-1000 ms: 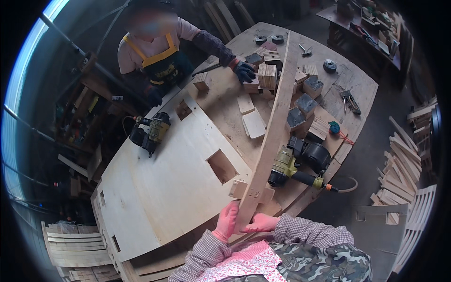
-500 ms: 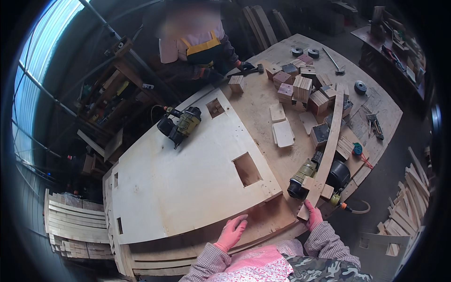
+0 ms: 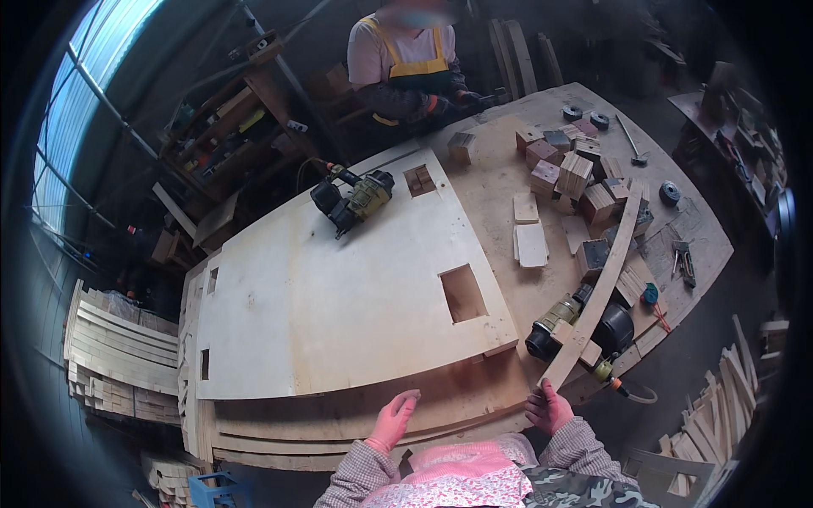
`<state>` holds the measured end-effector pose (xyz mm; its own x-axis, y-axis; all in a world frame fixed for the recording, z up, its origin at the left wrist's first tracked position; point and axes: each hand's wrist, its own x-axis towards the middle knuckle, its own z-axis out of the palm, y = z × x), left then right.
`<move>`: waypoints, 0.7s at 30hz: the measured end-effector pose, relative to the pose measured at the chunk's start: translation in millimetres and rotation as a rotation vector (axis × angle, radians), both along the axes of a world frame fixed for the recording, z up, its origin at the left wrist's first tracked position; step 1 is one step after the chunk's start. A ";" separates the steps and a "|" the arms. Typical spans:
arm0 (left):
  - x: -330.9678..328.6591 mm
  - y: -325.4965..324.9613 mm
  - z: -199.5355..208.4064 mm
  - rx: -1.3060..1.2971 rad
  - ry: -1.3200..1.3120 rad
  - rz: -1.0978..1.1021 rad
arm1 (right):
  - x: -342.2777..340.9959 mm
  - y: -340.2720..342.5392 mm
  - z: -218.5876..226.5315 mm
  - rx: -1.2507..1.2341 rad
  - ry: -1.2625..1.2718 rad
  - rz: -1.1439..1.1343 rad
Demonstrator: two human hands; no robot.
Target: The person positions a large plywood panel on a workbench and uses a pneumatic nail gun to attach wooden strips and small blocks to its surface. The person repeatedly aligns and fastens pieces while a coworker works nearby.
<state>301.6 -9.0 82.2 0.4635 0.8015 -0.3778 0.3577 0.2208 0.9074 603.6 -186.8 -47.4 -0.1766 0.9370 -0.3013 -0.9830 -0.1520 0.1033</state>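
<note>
My left hand (image 3: 394,421), in a pink glove, is held open in front of the large pale panel (image 3: 356,296), with its fingers stretched out and nothing in them. My right hand (image 3: 549,408), also gloved in pink, is at the near end of a long wooden strip (image 3: 600,309). Its fingers look apart; whether a fingertip still touches the strip I cannot tell. The strip slants away over a nail gun (image 3: 555,326) and wood blocks. Rectangular cutouts pierce the panel, which lies on curved wooden layers (image 3: 339,423).
Another nail gun (image 3: 360,201) rests on the panel. Several wood blocks (image 3: 576,173), tape rolls (image 3: 669,193) and a hammer (image 3: 631,140) occupy the table's right side. A co-worker (image 3: 406,72) stands across, hands at a dark tool. Stacked slats (image 3: 127,347) and loose offcuts (image 3: 720,398) flank the table.
The view has shifted. My right hand has slid back and left, from gripping the strip to its very end, its fingers spreading. My left hand stays open. The co-worker has straightened somewhat.
</note>
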 end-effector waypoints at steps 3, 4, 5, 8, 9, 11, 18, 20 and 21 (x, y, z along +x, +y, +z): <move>-2.5 -8.2 -5.8 -0.009 -0.028 -0.046 | -11.1 -2.2 12.1 -0.582 -0.479 0.059; -3.4 -12.3 -7.0 -0.031 0.010 -0.041 | -16.2 -1.3 17.1 -0.658 -0.535 0.080; -3.2 -15.4 -8.3 -0.024 -0.020 -0.050 | -19.8 -2.3 22.7 -0.661 -0.568 0.094; -7.7 -23.0 -9.1 -0.047 -0.005 -0.034 | -29.8 5.4 33.6 -0.526 -0.463 0.116; -11.3 -24.9 -8.5 -0.062 0.026 -0.037 | -33.1 8.0 35.8 -0.536 -0.443 0.115; -16.3 -26.2 -9.5 -0.057 0.028 -0.040 | -37.8 15.1 37.6 -0.257 -0.210 0.094; -36.7 -30.0 -15.9 -0.007 -0.028 -0.006 | -50.7 40.3 44.0 -0.041 -0.163 0.194; -38.2 -26.8 -18.4 -0.005 -0.046 -0.040 | -56.8 42.8 48.0 -0.268 -0.421 0.175; -38.5 -23.8 -19.6 -0.011 -0.054 -0.051 | -60.6 42.3 50.1 -0.295 -0.486 0.143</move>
